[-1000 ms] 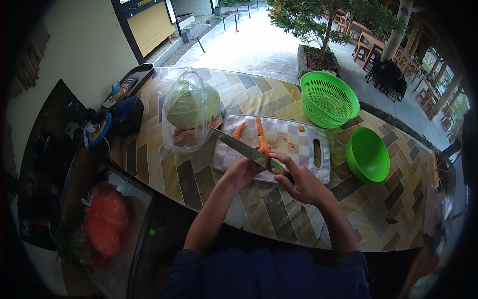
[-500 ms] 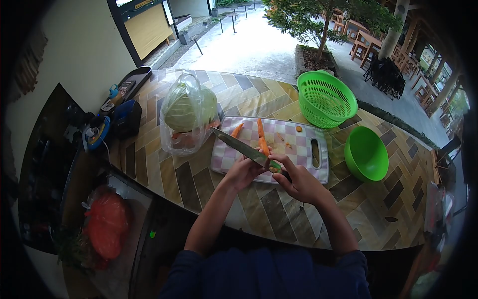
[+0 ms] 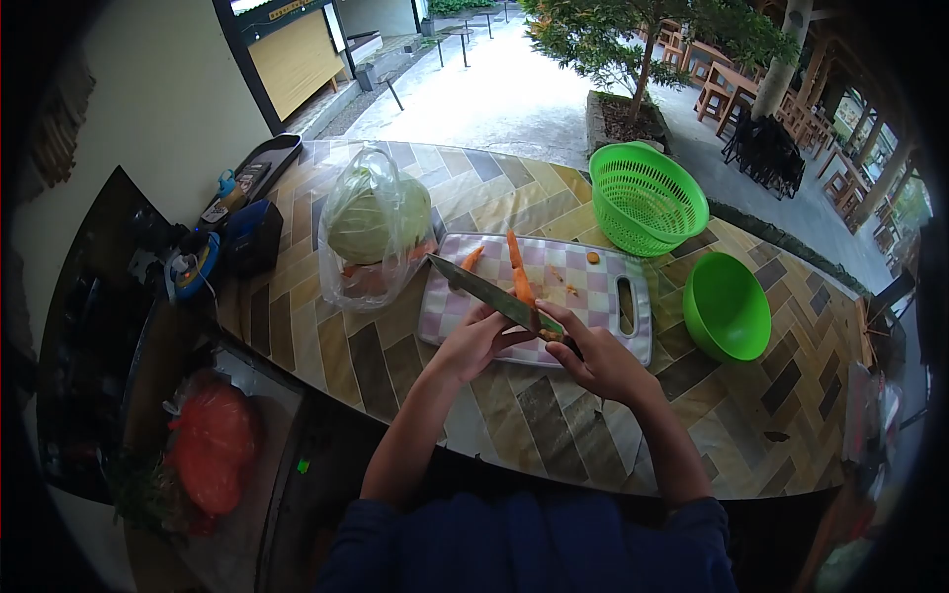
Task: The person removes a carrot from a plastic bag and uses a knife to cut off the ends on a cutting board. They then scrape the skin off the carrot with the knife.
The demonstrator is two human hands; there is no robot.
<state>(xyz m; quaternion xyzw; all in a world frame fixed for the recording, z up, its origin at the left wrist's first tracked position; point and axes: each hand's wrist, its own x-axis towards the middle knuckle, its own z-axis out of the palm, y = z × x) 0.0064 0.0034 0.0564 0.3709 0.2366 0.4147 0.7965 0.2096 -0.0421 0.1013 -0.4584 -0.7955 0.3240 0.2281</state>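
My left hand (image 3: 474, 344) is closed around the lower part of an orange carrot (image 3: 517, 265), which points away from me over the board. In my right hand (image 3: 599, 362) is the handle of a large kitchen knife (image 3: 481, 292). Its blade slants up to the left, crossing the carrot near its thick end. Both hands are over the near edge of a pink-and-white checked cutting board (image 3: 442, 314). Another carrot piece (image 3: 473, 259) lies on the board behind the blade. A small carrot slice (image 3: 593, 257) and orange scraps (image 3: 565, 284) lie to the right.
Left of the board, a cabbage (image 3: 364, 225) stands in a clear plastic bag with orange pieces below it. A green colander (image 3: 647, 237) and a green bowl (image 3: 727, 306) are on the right of the tiled table. A red bag (image 3: 215, 445) lies at lower left.
The carrot has tilted slightly, its tip shifting left and up. The knife has moved slightly, its tip a little right and lower. Both hands keep their hold.
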